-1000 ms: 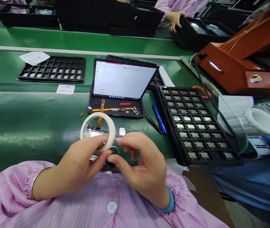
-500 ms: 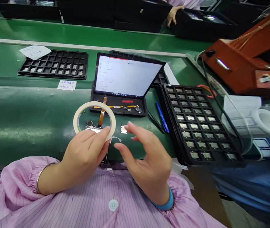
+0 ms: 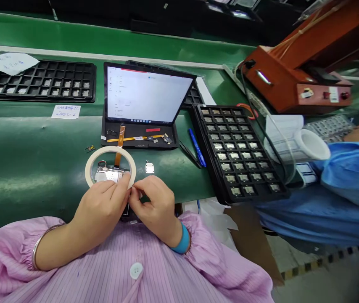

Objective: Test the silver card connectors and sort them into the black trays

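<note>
My left hand (image 3: 102, 208) is closed round the lower edge of a roll of cream tape (image 3: 88, 165), which stands tilted up in front of me. At the roll's lower right edge, the thumb and index finger of my right hand (image 3: 154, 206) pinch the tape's loose end, itself mostly hidden by the fingertips. Through the ring shows a small device with a metal-plated circuit board (image 3: 108, 173), partly covered by my left hand. An orange flat cable (image 3: 121, 136) runs up from it toward the screen. A small metal plate (image 3: 149, 168) lies on the mat beyond my right hand.
A lit screen (image 3: 148, 94) leans in a black tray (image 3: 132, 145). Tweezers (image 3: 189, 154) and a blue pen (image 3: 197, 147) lie beside a tray of metal parts (image 3: 204, 168). Another parts tray (image 3: 91, 84) is far left. A co-worker's blue sleeve (image 3: 352, 168) is at right.
My right hand has moved left and gone from open to pinching the tape's loose end at the roll. The camera view has shifted right, showing more of the co-worker.
</note>
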Demonstrator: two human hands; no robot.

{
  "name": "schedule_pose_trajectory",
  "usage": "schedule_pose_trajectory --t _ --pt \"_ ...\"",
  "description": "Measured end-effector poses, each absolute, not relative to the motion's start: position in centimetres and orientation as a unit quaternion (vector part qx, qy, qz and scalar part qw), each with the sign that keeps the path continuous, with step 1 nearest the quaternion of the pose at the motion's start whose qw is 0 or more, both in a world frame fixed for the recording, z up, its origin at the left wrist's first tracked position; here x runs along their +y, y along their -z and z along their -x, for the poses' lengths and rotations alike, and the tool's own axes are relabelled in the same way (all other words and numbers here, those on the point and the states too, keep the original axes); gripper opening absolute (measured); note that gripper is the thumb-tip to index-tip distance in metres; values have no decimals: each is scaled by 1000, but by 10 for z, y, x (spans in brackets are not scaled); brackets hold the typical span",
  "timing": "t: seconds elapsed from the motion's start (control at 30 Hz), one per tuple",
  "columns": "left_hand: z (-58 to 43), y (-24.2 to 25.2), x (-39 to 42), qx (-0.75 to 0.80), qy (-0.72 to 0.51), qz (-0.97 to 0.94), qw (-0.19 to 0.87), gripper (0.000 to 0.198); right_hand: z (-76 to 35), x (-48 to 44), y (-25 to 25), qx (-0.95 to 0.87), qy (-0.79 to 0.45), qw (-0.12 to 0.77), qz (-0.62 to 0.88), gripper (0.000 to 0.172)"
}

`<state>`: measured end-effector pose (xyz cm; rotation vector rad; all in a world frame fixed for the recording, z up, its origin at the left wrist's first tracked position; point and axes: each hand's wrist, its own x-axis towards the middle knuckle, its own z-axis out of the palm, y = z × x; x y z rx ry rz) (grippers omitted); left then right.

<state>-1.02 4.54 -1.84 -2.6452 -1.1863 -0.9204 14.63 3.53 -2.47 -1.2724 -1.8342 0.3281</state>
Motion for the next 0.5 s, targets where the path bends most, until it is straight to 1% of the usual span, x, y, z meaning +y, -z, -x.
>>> schedule_pose_trajectory --t 0.13,0.23,0.5 --pt "5 25 44 -357 296 884 58 26 -148 35 37 -665 -196 470 547 17" --pt "3 27 45 -345 298 888 63 31 -149 33 40 -621 -236 494 562 16" --pt "0 27 49 -346 319 881 57 41 -150 35 36 -602 -226 503 577 17"
